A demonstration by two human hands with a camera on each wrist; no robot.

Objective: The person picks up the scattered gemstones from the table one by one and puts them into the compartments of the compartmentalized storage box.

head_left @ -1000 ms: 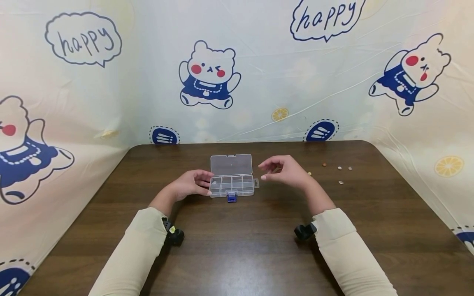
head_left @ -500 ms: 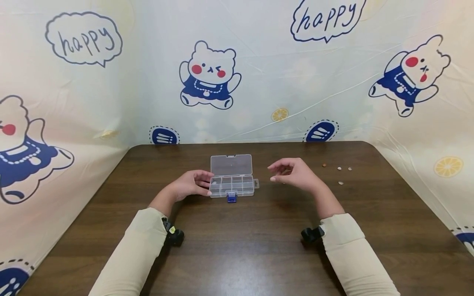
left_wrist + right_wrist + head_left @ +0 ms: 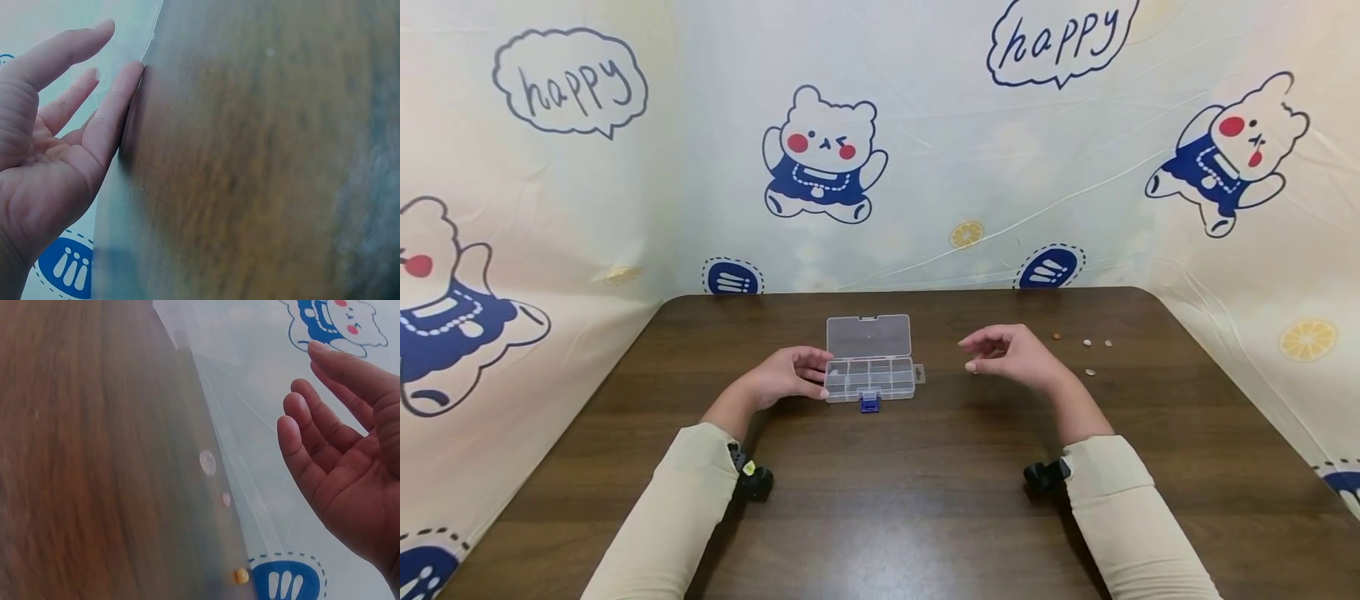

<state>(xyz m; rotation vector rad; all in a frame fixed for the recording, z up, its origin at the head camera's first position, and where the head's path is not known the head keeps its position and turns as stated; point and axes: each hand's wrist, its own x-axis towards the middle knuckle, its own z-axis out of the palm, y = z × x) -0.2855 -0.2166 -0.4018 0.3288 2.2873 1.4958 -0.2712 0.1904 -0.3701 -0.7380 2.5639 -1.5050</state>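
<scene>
My left hand (image 3: 778, 375) is at the left end of the clear box (image 3: 893, 392), thumb at its near left corner and forefinger at the far left one, fingers spread, not clenched; I'd say this light touch is there to stop the box sliding. My left wrist view shows the palm and outstretched fingers, but I can't make out the box in it; only the head view gives me the contact.

The box lies flat a little left of the middle of the tabletop (image 3: 850, 475), toward the far edge. Its lid (image 3: 868, 337) is tipped back, leaving the compartments uncovered, and its blue latch (image 3: 870, 403) faces me. Something pale may be in the far left compartment, though it's too faint to be sure.

Beyond the box's right end my right hand (image 3: 1017, 357) hovers, thumb and fingertips well parted, nothing visible between them in either view.

Toward the far right corner lie an orange piece (image 3: 1057, 337) and three pale pieces (image 3: 1090, 372), probably laid on that side to suit my right hand. From the head they are mere specks; my right wrist view shows a clear oval piece (image 3: 207, 462) and a rounded yellow one (image 3: 241, 575).
</scene>
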